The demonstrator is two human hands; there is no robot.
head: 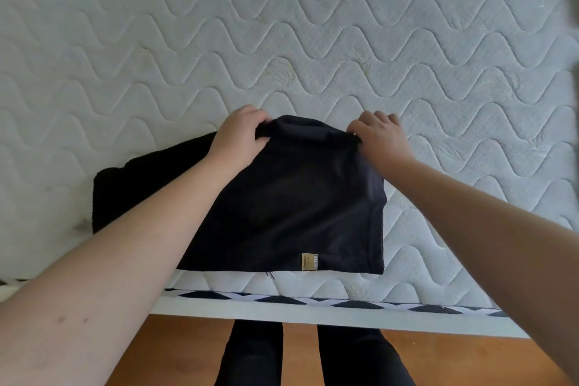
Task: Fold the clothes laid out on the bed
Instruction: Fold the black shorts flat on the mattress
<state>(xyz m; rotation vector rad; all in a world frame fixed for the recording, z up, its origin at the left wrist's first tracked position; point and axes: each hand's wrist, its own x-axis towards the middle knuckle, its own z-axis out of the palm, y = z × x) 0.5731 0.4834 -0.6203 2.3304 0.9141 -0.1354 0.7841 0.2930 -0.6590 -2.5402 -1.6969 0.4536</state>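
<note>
Garment in work: I log 1 dark navy garment (291,204) lying near the bed's near edge, at about 6 o'clock on the mattress as I view it. Its far edge is lifted and gathered between both hands; the near hem lies flat, just short of the mattress border.

Label: 1 small tan tag (310,262) on the near hem, toward 6 o'clock of the cloth. Lettering too small for me to read.

Left hand (239,135): at the garment's 11 o'clock corner, fingers curled over the far edge, thumb beneath, pinching the fabric.

Right hand (380,136): at the garment's 1 o'clock corner, fingers bent down onto the far edge, gripping the fabric there; I cannot see the thumb clearly.

Second item: 1 black garment (141,178), at 9 o'clock of the navy one, partly covered by it and by the left forearm. I cannot tell what sort of clothing it is.

Mattress (313,41): pale, quilted in wavy stitching, bare from 9 through 12 to 3 o'clock beyond the hands; black-and-white patterned band (313,299) along the near side.

Floor (300,348): brown wood at 6 o'clock, with my 2 legs in black trousers (253,354) standing against the bed.
</note>
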